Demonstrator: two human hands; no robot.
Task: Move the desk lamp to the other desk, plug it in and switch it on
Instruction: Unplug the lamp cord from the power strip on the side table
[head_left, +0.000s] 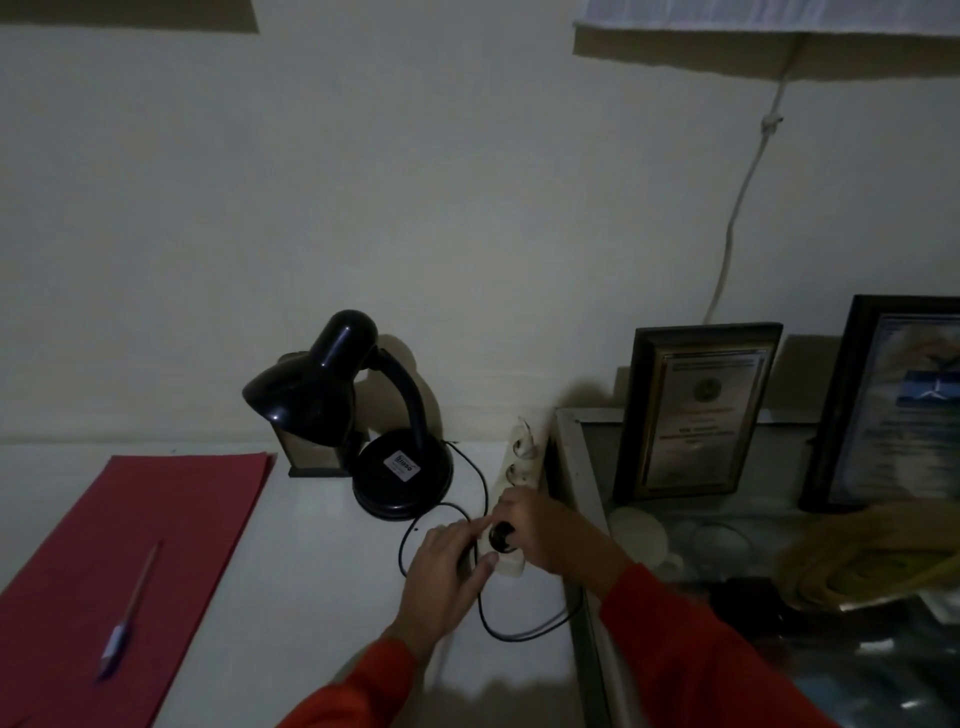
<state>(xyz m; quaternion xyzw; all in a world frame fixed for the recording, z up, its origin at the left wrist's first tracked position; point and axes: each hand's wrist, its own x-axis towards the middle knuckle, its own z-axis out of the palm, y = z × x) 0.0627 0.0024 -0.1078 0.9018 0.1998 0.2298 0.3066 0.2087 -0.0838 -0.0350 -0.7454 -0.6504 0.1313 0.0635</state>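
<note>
A black desk lamp (358, 415) stands unlit on the white desk (311, 597), near the wall. Its black cord (485, 618) loops over the desk to a round black plug (501, 535). The plug sits at the near socket of a white power strip (519, 467) that lies along the desk's right edge. My right hand (545, 530) has its fingers around the plug from the right. My left hand (447, 571) presses on the near end of the strip, thumb on its front and fingers on its top. Whether the plug is fully seated I cannot tell.
A red folder (119, 561) with a pen (130, 613) on it lies at the left of the desk. A small dark frame (306, 457) stands behind the lamp. To the right, a glass-topped table (727, 545) holds two framed certificates (696, 410), yellow rope (872, 556) and small items.
</note>
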